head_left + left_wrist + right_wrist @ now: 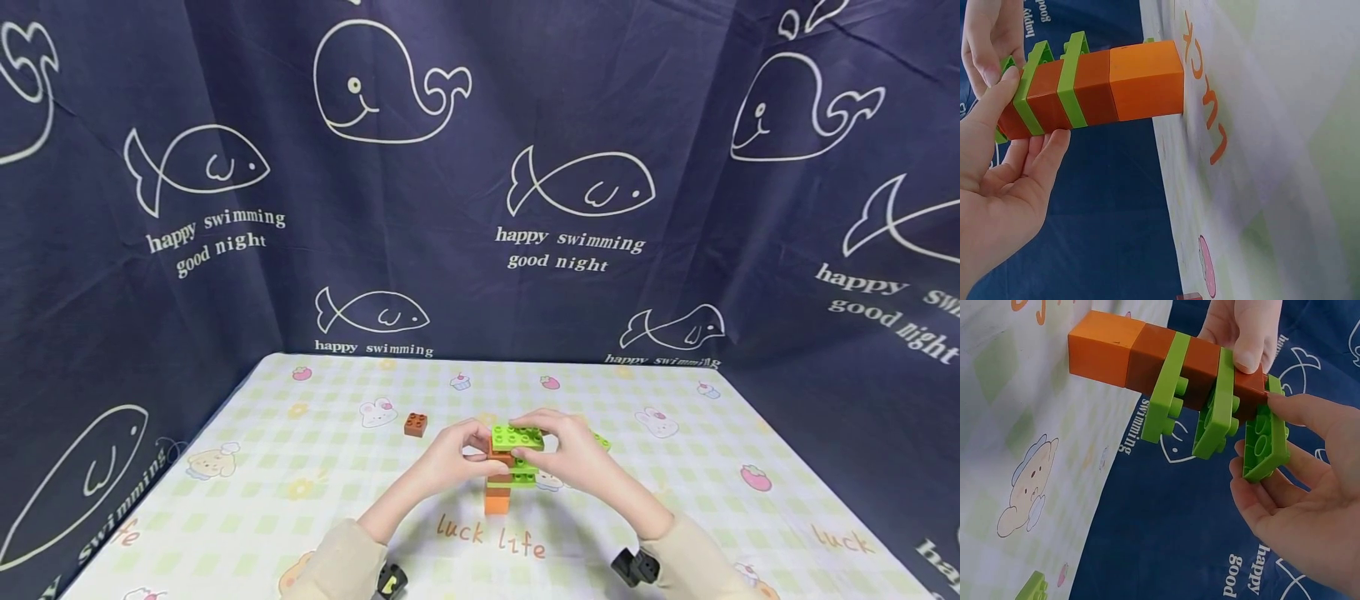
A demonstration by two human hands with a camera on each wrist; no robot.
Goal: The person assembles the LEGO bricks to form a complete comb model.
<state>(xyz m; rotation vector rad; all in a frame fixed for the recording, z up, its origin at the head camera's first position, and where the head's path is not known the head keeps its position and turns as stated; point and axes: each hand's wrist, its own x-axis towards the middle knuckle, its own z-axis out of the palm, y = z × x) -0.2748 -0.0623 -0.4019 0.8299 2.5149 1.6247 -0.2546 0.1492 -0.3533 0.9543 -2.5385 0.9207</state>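
A tower of toy building bricks stands on the table, with an orange brick (497, 502) at its foot. Above that, brown bricks (1149, 356) alternate with thin green plates (1166, 394) that stick out to one side. My left hand (448, 458) grips the upper part of the tower, its thumb and fingers on opposite sides of the brown bricks. At the very top lies another green plate (517, 437), studs up. My right hand (566, 450) pinches this plate's overhanging end between thumb and fingers. In the right wrist view the plate's hollow underside shows.
A loose brown brick (416, 424) lies on the table left of the tower. Another green piece (602, 441) is partly hidden behind the right hand. A patterned cloth (315, 483) covers the table, and dark blue curtains (480, 275) hang around it.
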